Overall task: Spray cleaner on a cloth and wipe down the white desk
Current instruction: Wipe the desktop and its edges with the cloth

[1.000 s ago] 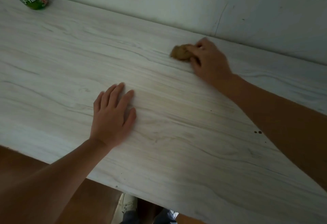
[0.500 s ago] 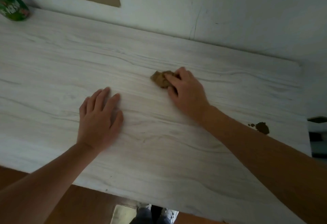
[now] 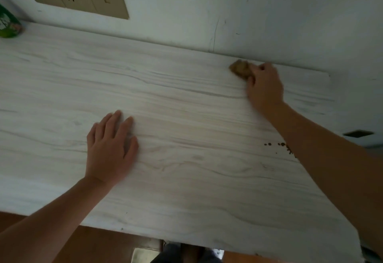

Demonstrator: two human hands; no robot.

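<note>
Cloth (image 3: 240, 69) farther back on white desk (image 3: 186, 121)

One camera sits on the person's head, looking forward and down, close above the tabletop (image 3: 186, 138) and wall (image 3: 248, 3).

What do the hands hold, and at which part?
The right hand grips the brown cloth at its right end. The left hand rests flat on the desk, holding nothing.
</note>
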